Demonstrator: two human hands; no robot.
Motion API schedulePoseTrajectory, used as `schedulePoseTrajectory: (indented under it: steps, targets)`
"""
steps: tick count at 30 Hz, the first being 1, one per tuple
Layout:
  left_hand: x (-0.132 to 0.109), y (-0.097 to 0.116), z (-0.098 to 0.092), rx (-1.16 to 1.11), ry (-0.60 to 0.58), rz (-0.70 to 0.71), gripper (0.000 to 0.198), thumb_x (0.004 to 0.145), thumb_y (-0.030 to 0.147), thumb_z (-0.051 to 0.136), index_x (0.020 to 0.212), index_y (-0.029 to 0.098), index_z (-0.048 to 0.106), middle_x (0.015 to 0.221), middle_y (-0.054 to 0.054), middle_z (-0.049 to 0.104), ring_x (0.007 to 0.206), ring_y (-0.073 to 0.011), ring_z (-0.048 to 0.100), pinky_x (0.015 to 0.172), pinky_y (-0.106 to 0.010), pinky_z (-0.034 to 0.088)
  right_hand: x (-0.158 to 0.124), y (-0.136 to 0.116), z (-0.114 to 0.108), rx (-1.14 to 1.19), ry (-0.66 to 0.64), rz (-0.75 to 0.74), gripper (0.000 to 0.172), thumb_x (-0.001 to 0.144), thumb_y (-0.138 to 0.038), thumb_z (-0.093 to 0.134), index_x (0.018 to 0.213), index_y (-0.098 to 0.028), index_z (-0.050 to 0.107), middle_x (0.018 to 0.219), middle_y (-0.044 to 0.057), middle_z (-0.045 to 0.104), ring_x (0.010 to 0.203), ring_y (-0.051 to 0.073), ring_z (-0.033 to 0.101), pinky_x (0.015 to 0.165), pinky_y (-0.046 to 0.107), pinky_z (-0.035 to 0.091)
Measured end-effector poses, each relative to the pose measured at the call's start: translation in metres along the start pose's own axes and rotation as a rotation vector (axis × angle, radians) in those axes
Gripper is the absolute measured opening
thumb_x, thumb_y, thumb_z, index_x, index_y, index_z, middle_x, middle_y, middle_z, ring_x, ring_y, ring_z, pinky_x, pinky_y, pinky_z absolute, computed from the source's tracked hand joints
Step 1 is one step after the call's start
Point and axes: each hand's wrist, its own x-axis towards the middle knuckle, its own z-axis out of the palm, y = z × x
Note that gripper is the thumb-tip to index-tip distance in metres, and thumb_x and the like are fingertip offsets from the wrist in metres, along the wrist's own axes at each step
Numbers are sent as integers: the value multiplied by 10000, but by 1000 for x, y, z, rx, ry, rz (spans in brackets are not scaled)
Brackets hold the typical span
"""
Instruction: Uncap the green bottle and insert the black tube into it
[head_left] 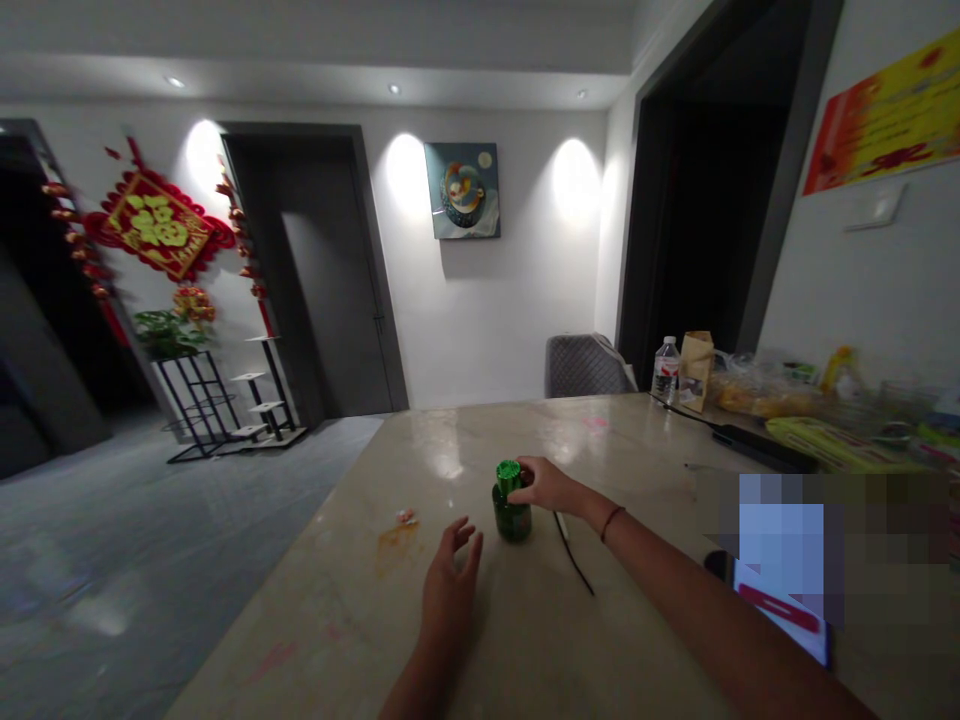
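The right hand (pixel 551 487) is grasping the green cap (pixel 508 478) of a green bottle (pixel 512 522) standing on the marble table (pixel 315 620), while the open left hand (pixel 450 590) is hovering just beside the bottle, touching nothing.

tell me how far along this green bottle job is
Done so far: the green bottle stands upright on the marble-look table. In hand: the right hand has its fingers at the bottle's shiny green top, which is still on. Left: the left hand is open beside the bottle, not touching it, so it has no hold yet.
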Motion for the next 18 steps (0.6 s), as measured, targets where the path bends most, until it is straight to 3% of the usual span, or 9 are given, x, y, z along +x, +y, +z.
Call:
schedulePoseTrajectory:
  steps: [4, 7, 9, 11, 13, 15, 18]
  targets:
    - [1, 0, -1, 9, 9, -9, 408, 769, 432, 424, 1077, 175, 501, 1034, -114, 639, 962, -208, 607, 851, -343, 443, 3, 3, -2, 2, -34, 20, 154, 531, -105, 611, 649, -149, 522, 592, -56, 512, 584, 95, 485, 558, 215, 384]
    - [-1, 2, -1, 38, 25, 6, 364, 764, 416, 430, 1015, 174, 537, 990, -102, 653, 927, -202, 613, 829, -322, 446, -1, 9, -2, 86, -38, 29, 268, 516, -103, 619, 768, -155, 543, 727, -20, 590, 721, 133, 558, 677, 252, 430]
    - [-3, 4, -2, 52, 15, 21, 312, 762, 411, 428, 930, 188, 566, 944, -82, 664, 887, -194, 618, 799, -301, 448, -5, 15, -3, 186, 13, 44, 391, 492, -106, 644, 865, -169, 547, 857, 14, 618, 860, 164, 572, 774, 285, 432]
    - [-4, 5, -2, 99, -17, 44, 270, 765, 406, 409, 818, 204, 581, 843, -46, 671, 798, -179, 620, 726, -270, 447, -12, 22, -6, 243, 130, 78, 408, 509, -139, 655, 901, -181, 550, 919, 38, 618, 918, 176, 565, 807, 302, 429]
    - [-5, 8, -2, 195, -38, 73, 270, 760, 395, 388, 666, 203, 552, 646, 1, 619, 635, -152, 578, 599, -233, 408, -23, 27, -9, 183, 267, 111, 274, 572, -187, 622, 840, -177, 564, 856, 36, 618, 846, 166, 574, 761, 295, 437]
    - [-5, 11, -2, 274, -38, 100, 295, 740, 379, 384, 520, 195, 451, 479, 40, 463, 498, -115, 467, 498, -210, 315, -37, 31, -14, 44, 359, 123, 80, 637, -218, 556, 703, -172, 547, 687, 6, 581, 677, 142, 548, 644, 268, 425]
    - [-4, 19, -5, 307, -17, 120, 333, 712, 360, 382, 441, 195, 280, 439, 60, 246, 432, -77, 310, 463, -213, 201, -59, 31, -19, -175, 465, 70, 168, 701, -253, 486, 555, -193, 427, 513, -41, 434, 509, 107, 415, 507, 235, 324]
